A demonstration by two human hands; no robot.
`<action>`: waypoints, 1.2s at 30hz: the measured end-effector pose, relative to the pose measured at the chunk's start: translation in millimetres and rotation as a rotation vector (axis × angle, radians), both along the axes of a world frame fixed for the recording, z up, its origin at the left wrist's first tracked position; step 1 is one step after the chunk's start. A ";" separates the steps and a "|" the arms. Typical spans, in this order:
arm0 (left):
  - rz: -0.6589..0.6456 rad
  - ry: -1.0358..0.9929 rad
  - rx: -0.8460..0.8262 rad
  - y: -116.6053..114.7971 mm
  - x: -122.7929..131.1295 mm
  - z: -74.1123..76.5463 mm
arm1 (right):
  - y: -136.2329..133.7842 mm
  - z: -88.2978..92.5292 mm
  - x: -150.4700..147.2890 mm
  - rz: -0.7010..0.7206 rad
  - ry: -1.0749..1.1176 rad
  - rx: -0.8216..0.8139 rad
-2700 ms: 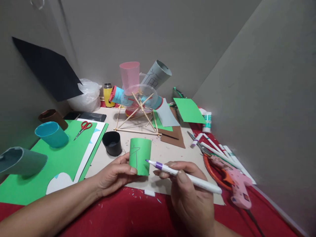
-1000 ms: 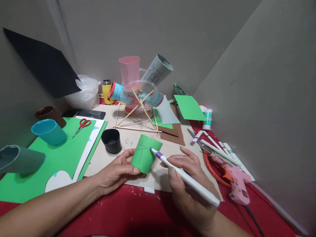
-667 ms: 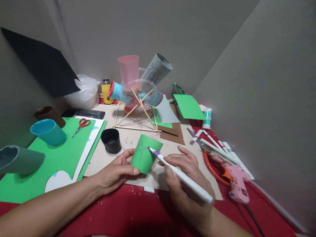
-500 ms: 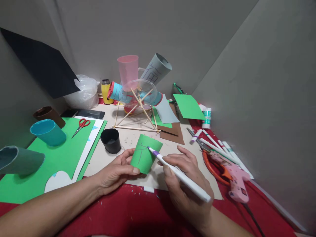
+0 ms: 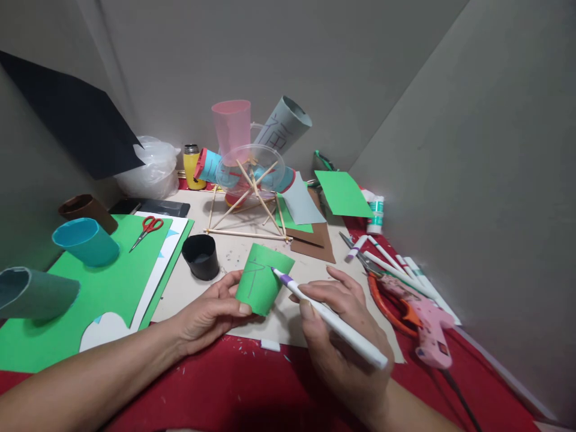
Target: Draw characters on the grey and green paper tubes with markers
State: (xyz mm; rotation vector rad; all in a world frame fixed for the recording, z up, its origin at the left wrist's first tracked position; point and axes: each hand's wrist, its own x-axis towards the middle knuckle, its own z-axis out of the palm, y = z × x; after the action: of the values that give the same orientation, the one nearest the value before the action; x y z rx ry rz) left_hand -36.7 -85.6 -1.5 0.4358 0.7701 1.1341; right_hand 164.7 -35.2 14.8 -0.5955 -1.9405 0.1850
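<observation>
A green paper cup [image 5: 261, 285], tilted, is held low over the beige board by my left hand [image 5: 213, 315], thumb in front and fingers around the side. Dark pen strokes mark its front. My right hand [image 5: 344, 336] grips a white marker [image 5: 335, 327] with a purple tip end, and the tip is at the cup's surface near the strokes; whether it touches I cannot tell. Just left of the green cup stands a short black paper cup [image 5: 201, 258]. Behind it is a wooden stick frame [image 5: 247, 233] bearing a pink cup [image 5: 231, 129], a grey cup [image 5: 285, 126] and blue cups.
Scissors [image 5: 146, 231] with red handles lie on green sheets at left, near blue [image 5: 90, 243], brown [image 5: 90, 213] and grey-green [image 5: 45, 294] paper tubes. At right are several markers [image 5: 391, 270], an orange tape ring [image 5: 382, 312] and a pink glue gun [image 5: 434, 330]. A black sheet [image 5: 72, 114] juts in at upper left.
The marker's tip has shifted slightly right and is a little off its earlier spot on the green cup. The left hand keeps its hold, and the view has drifted slightly.
</observation>
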 end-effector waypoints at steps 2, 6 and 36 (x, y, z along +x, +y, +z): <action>0.003 -0.006 -0.001 0.2 -0.7 -0.5 | -0.1 0.0 0.3 -0.008 0.003 0.000; 0.017 -0.009 -0.016 0.5 -1.4 -0.2 | 0.7 0.7 -0.2 -0.034 0.005 0.004; -0.025 -0.120 -0.017 0.6 -9.4 -7.6 | -1.7 14.1 3.0 -0.096 -0.033 0.077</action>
State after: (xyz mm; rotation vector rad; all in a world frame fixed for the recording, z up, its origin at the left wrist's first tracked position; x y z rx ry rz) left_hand -46.1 -85.0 -9.1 0.3588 0.6670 1.1196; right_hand 167.8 -36.9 28.9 -0.6425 -1.9366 0.0401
